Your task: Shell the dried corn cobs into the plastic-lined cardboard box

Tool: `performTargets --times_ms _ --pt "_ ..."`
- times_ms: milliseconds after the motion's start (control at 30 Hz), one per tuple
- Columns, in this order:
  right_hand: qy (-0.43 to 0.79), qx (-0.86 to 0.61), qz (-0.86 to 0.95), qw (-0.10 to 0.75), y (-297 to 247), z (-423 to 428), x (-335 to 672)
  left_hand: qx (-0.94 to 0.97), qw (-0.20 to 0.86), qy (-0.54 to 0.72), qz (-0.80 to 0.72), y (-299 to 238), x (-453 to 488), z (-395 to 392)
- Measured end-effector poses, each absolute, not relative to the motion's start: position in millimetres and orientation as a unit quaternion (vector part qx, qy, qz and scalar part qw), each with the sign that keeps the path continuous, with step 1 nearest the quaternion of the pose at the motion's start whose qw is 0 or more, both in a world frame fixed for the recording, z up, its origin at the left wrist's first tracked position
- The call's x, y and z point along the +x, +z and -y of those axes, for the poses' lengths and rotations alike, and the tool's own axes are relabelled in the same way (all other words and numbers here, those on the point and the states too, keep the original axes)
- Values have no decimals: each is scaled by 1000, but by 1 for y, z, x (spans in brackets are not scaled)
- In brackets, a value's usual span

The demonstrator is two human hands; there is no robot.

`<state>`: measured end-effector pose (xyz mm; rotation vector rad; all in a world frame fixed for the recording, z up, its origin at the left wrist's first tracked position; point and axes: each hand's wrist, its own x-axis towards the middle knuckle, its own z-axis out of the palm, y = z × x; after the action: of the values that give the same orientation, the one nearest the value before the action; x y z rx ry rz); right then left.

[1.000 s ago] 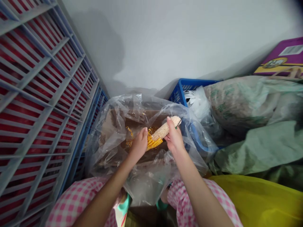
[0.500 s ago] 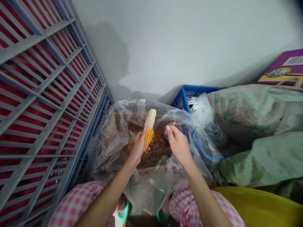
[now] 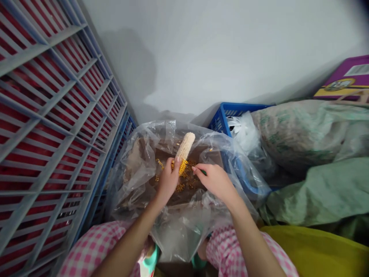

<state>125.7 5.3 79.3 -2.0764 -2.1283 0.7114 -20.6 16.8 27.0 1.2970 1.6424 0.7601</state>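
My left hand (image 3: 170,175) is closed around the lower part of a corn cob (image 3: 186,148). The cob tilts up and to the right; its upper part is bare and pale, while yellow kernels cover the lower part. In my closed right hand (image 3: 213,179) is a small tool with a dark green handle (image 3: 203,172), mostly covered by the fingers. Its thin dark tip points at the kernels; whether it touches them I cannot tell. Below both hands, loose kernels (image 3: 180,187) lie in a box lined with a clear plastic bag (image 3: 135,192).
Stacked grey-blue plastic crates (image 3: 54,115) with red contents rise on the left. To the right stand a blue basket (image 3: 221,119) holding white plastic bags, full sacks (image 3: 288,134) and a purple box (image 3: 343,79). A white wall (image 3: 216,50) is behind.
My right hand has moved left and down to the cob, and the green-handled tool now shows in it. The cob's upper end has tipped a little to the right.
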Motion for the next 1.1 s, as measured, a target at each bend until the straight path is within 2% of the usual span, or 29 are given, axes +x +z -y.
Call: performTargets --times_ms 133,300,533,767,833,933,1033,1100 --pt "165 -656 736 -15 76 -4 129 630 342 219 -662 29 -20 -15" --pt "159 -653 741 -16 62 -3 118 608 341 172 -696 25 -18 -13" --pt "153 -743 651 15 40 14 81 557 396 244 -688 16 -19 -14" --pt "181 -743 644 -10 36 13 58 413 451 364 -703 8 -6 -7" --pt "186 -750 634 9 41 9 59 375 484 386 -691 7 -5 -5" --pt "179 -756 624 81 51 3 73 337 536 401 -662 12 -7 -8" --pt "195 -701 670 149 59 -2 97 294 570 400 -656 21 -12 -13" --pt "210 -673 693 153 61 -4 110 280 573 403 -657 24 -15 -17"
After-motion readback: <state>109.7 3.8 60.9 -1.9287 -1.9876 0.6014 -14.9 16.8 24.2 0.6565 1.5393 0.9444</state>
